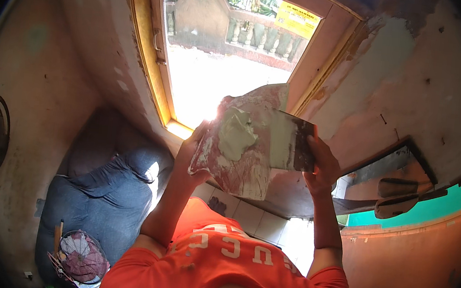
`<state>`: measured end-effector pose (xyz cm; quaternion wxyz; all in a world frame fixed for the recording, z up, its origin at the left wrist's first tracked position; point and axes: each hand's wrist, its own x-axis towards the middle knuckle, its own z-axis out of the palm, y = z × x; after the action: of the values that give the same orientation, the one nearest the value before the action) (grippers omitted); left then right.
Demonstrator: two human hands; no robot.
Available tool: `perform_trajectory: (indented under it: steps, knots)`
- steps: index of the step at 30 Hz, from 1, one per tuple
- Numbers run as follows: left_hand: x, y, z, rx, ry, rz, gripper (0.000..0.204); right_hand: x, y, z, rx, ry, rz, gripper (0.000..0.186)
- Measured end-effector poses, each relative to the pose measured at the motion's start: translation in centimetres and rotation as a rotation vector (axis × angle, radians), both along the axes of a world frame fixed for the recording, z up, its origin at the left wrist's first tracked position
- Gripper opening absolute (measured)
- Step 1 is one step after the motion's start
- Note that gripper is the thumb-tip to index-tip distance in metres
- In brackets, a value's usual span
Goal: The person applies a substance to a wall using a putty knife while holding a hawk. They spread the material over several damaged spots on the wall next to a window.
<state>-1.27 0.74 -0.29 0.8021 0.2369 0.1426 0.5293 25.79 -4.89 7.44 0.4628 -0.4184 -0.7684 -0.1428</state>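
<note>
My left hand [189, 154] grips the left edge of a reddish board [249, 182] smeared with pale putty. A thick greenish-white lump of putty [236, 135] lies on the board's left half. In my right hand [323, 164] is a flat rectangular putty scraper [303, 146], dark at the held end and coated with putty toward the board. Its coated end lies over or against the board's right side; whether they touch I cannot tell. Both hands are raised in front of my chest, with fingers closed around what they hold. The fingers under the board are hidden.
Ahead is a wooden-framed window or glass door [146, 36] with bright daylight. Patchy walls [352, 89] flank it. A dark-framed mirror [389, 170] is at the right. A blue-covered cushioned seat [108, 199] stands at the lower left, beside a basket of cloths [83, 257].
</note>
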Motion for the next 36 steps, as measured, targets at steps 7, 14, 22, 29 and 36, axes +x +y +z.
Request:
perform_trajectory:
  steps: [7,14,22,29,36]
  knots:
    - [-3.2,0.5,3.9,-0.083,-0.242,-0.153,0.043,0.2,-1.2,-1.0,-0.147,-0.023,-0.063,0.030]
    - [-4.1,1.8,3.4,-0.031,-0.246,-0.217,0.042,-0.2,-1.9,-0.8,-0.198,0.978,-0.039,0.028]
    - [-2.6,0.8,3.0,-0.088,-0.044,-0.173,0.037,-5.2,0.0,-0.2,-0.817,1.585,0.563,0.023]
    - [-1.6,0.0,2.0,0.065,-0.009,-0.105,0.033,-4.2,-0.4,-2.0,-0.921,1.452,0.509,0.025]
    - [0.2,-0.5,3.2,0.044,0.100,0.060,0.032,-1.0,-3.3,-6.9,-0.967,1.431,0.407,0.031]
